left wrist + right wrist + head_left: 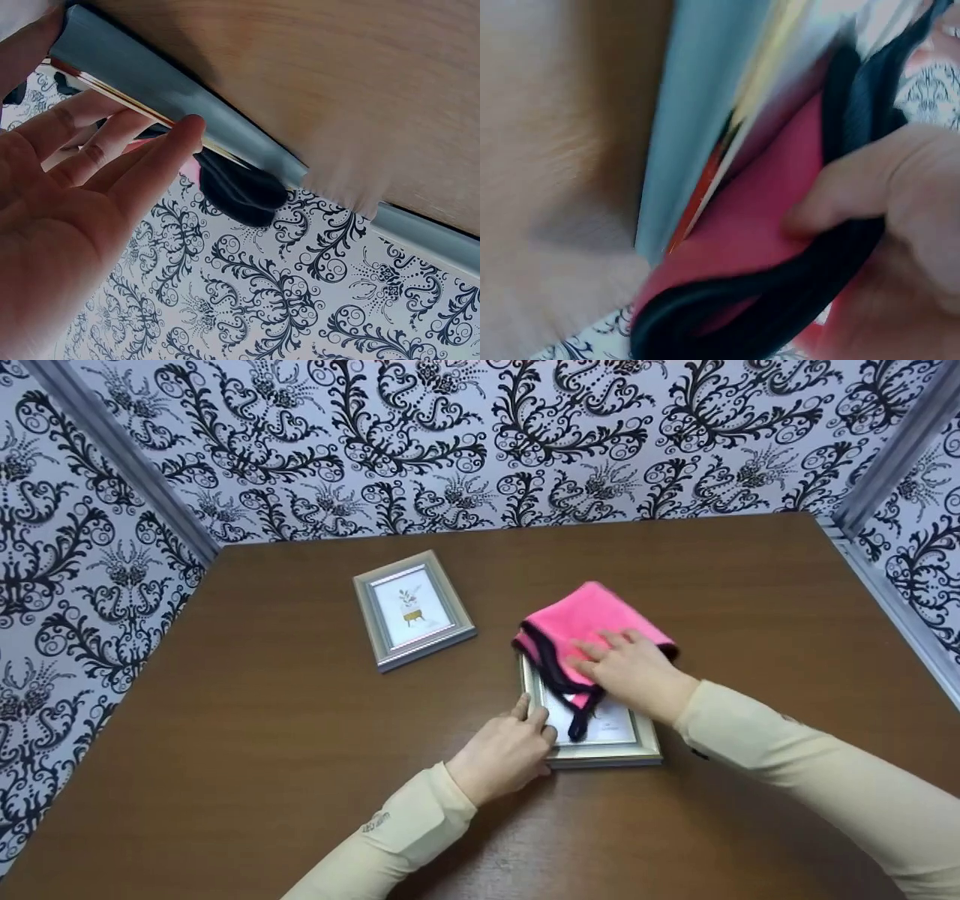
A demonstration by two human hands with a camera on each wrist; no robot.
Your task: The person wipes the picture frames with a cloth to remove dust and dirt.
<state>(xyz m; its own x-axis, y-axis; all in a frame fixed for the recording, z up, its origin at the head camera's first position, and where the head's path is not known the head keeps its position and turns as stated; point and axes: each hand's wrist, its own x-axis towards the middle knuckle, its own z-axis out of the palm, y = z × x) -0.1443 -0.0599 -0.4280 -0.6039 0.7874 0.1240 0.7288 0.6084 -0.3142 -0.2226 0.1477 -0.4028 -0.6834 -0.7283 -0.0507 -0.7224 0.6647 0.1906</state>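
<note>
A picture frame (pixel 607 760) with a pale silvery-gold border lies flat, its upper part hidden under a pink cloth (pixel 577 619) with black edging. My right hand (pixel 634 671) presses on the cloth with fingers spread. In the right wrist view, that thumb rests on the cloth (pixel 761 232) beside the side of the frame (pixel 697 112). My left hand (pixel 506 750) holds the near left corner of the same frame, fingers along its left border and thumb at the near edge. In the left wrist view, its fingertips touch the frame's grey side (pixel 172 94).
A second picture frame (pixel 367 600), showing a potted plant print, lies farther back to the left on the brown table (pixel 300 780). Black-and-white patterned walls (pixel 450 442) enclose the back and sides. Metal rails (pixel 135 457) run along the wall corners.
</note>
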